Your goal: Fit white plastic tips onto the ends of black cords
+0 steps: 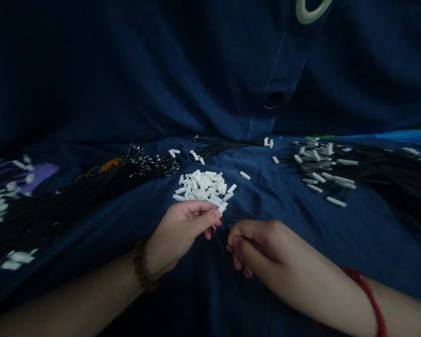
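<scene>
My left hand (182, 229) is closed in a pinch at the near edge of a pile of small white tubes (203, 186), fingertips on one white piece. My right hand (259, 245) is closed around a thin black cord (228, 241) that runs between both hands. Both hands hover low over the dark blue cloth (273, 206). A brown bead bracelet sits on my left wrist, a red string on my right wrist.
A bundle of black cords with metal clasps (101, 182) lies to the left. Another heap of black cords with white tubes on them (337, 168) lies to the right. Scattered white pieces (244, 175) dot the cloth. A pale ring (310, 11) hangs at top.
</scene>
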Demonstrator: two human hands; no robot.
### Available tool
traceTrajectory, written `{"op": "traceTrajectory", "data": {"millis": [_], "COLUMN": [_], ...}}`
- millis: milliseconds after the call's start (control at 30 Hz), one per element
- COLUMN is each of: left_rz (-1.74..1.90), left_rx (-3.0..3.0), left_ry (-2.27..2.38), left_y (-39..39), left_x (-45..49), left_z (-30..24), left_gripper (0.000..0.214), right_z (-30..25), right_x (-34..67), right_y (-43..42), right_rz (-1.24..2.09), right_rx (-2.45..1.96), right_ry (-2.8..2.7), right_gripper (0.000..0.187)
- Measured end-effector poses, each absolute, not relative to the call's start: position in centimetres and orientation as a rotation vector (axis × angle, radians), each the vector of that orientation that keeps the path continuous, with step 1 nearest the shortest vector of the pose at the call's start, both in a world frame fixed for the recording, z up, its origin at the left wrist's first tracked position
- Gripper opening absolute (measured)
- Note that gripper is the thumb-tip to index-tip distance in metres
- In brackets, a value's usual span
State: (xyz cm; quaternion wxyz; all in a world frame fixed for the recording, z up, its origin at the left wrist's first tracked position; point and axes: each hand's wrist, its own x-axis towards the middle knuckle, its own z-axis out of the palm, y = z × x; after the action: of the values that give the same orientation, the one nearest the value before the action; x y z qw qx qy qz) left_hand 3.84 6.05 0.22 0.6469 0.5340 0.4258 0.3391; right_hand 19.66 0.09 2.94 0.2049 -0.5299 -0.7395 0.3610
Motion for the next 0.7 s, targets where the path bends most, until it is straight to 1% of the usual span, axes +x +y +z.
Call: {"op": "traceTrajectory", "data": {"millis": [133, 400, 700], "left_rz": [0.767, 0.769, 0.781], "left_rx": [1.213, 1.203, 1.207], "left_ry": [0.972, 0.970, 0.949], "left_y": [6.0, 6.0, 5.9], "left_x": [3.8, 3.8, 3.9], "left_z": [0.3, 0.2, 0.3], "left_gripper": [0.008, 0.007, 0.006], "right_z": [2.4, 1.8, 1.7], "right_x": [19.7, 19.5, 19.2], "right_y": [0.3, 0.3, 0.2], "right_rz": [1.046, 1.112, 1.069], "right_rx": [-1.398, -1.426, -1.414], "right_ry": [-2.027, -1.975, -1.970], "right_gripper": [0.025, 0.017, 0.020]}}
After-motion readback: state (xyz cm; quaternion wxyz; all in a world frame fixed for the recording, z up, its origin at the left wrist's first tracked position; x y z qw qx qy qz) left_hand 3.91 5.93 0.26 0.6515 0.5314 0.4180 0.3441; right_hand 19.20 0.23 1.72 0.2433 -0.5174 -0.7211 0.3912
